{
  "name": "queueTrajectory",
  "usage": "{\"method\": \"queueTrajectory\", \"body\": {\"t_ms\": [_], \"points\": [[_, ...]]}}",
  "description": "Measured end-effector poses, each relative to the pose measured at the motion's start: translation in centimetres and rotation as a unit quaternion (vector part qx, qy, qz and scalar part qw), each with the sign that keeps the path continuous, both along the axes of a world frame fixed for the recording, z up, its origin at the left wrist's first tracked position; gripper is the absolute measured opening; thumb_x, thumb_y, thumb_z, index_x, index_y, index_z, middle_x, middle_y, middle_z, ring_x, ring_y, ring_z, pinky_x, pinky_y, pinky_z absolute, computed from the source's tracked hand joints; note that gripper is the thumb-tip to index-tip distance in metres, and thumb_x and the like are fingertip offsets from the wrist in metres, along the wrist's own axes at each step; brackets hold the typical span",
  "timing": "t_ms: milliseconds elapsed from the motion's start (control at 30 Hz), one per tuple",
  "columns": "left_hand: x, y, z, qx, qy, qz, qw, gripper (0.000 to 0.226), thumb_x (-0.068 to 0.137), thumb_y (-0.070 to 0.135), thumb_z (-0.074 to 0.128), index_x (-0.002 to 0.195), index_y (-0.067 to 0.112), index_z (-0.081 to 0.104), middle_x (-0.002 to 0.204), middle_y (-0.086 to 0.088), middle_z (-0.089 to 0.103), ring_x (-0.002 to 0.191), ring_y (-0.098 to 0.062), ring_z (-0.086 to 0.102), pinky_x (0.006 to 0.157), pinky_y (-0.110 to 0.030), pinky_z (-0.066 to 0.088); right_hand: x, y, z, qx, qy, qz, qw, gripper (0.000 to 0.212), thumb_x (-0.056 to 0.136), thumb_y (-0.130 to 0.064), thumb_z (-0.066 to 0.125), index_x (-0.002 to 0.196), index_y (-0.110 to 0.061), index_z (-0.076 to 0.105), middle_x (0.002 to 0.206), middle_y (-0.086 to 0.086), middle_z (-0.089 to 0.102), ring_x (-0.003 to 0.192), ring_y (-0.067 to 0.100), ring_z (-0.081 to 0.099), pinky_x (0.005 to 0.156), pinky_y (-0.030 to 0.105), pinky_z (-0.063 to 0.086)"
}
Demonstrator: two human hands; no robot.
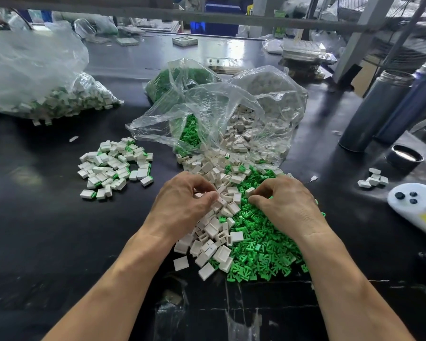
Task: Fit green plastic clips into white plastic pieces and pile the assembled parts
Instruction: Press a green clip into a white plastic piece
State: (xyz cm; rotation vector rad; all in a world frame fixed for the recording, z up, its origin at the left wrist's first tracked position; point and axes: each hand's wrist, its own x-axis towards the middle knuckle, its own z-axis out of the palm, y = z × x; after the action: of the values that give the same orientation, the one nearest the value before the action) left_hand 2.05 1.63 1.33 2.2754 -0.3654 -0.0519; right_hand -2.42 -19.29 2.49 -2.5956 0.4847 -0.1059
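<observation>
Loose white plastic pieces (pixel 212 232) and green clips (pixel 266 249) lie heaped on the black table in front of me. My left hand (pixel 185 203) hovers over the white pieces with fingers curled, pinching a white piece between thumb and fingertips. My right hand (pixel 285 205) rests on the green heap and pinches a white piece (pixel 250 191) at its fingertips. A pile of assembled white-and-green parts (pixel 116 166) sits to the left.
An open clear bag (pixel 219 112) spills white pieces and green clips behind the heap. A large bag of assembled parts (pixel 59 94) lies far left, a bag of green clips (pixel 180 77) behind. Metal flasks (pixel 379 112), a lid (pixel 405 156) and a white controller (pixel 413 205) stand right.
</observation>
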Motion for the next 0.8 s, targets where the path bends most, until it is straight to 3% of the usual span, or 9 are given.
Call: {"method": "queueTrajectory", "body": {"t_ms": [167, 300, 433, 633, 800], "points": [[0.1, 0.1, 0.1, -0.128, 0.033, 0.017, 0.991, 0.004, 0.089, 0.036, 0.078, 0.090, 0.032, 0.076, 0.079, 0.017, 0.070, 0.068, 0.005, 0.064, 0.061, -0.017, 0.050, 0.2, 0.3, -0.1, -0.016, -0.007, 0.006, 1.000, 0.008, 0.093, -0.043, 0.074, 0.096, -0.036, 0.077, 0.104, -0.008, 0.058, 0.112, 0.020, 0.055, 0.104, 0.039, 0.047], [0.1, 0.2, 0.3, -0.223, 0.065, 0.007, 0.973, 0.005, 0.091, 0.028, 0.077, 0.095, 0.026, 0.077, 0.086, 0.010, 0.077, 0.073, -0.003, 0.071, 0.062, -0.014, 0.053, 0.3, 0.2, -0.2, -0.027, -0.014, 0.012, 0.999, 0.010, 0.095, -0.042, 0.072, 0.094, -0.033, 0.075, 0.099, -0.009, 0.056, 0.108, 0.018, 0.055, 0.103, 0.037, 0.046], [0.2, 0.3, 0.5, -0.290, 0.095, 0.014, 0.952, 0.009, 0.091, 0.026, 0.076, 0.098, 0.020, 0.077, 0.089, -0.001, 0.079, 0.072, -0.012, 0.071, 0.062, -0.023, 0.051, 0.3, 0.2, -0.2, -0.026, -0.017, 0.014, 0.999, 0.011, 0.095, -0.044, 0.071, 0.093, -0.034, 0.074, 0.091, -0.014, 0.047, 0.106, 0.017, 0.052, 0.102, 0.037, 0.042], [0.1, 0.4, 1.0, -0.359, 0.134, 0.015, 0.924, 0.015, 0.092, 0.019, 0.073, 0.104, 0.009, 0.072, 0.097, -0.007, 0.080, 0.073, -0.016, 0.073, 0.060, -0.025, 0.052, 0.3, 0.2, -0.2, -0.033, -0.004, 0.003, 0.999, 0.013, 0.090, -0.048, 0.076, 0.097, -0.037, 0.078, 0.103, -0.007, 0.054, 0.116, 0.022, 0.053, 0.105, 0.039, 0.043], [-0.1, 0.4, 1.3, -0.376, 0.139, 0.006, 0.916, 0.028, 0.081, 0.025, 0.079, 0.104, 0.010, 0.072, 0.096, -0.008, 0.079, 0.075, -0.017, 0.072, 0.061, -0.024, 0.056, 0.2, 0.3, -0.2, -0.035, -0.010, 0.003, 0.999, 0.016, 0.093, -0.048, 0.073, 0.094, -0.031, 0.075, 0.102, -0.006, 0.056, 0.109, 0.021, 0.054, 0.102, 0.039, 0.046]]}}
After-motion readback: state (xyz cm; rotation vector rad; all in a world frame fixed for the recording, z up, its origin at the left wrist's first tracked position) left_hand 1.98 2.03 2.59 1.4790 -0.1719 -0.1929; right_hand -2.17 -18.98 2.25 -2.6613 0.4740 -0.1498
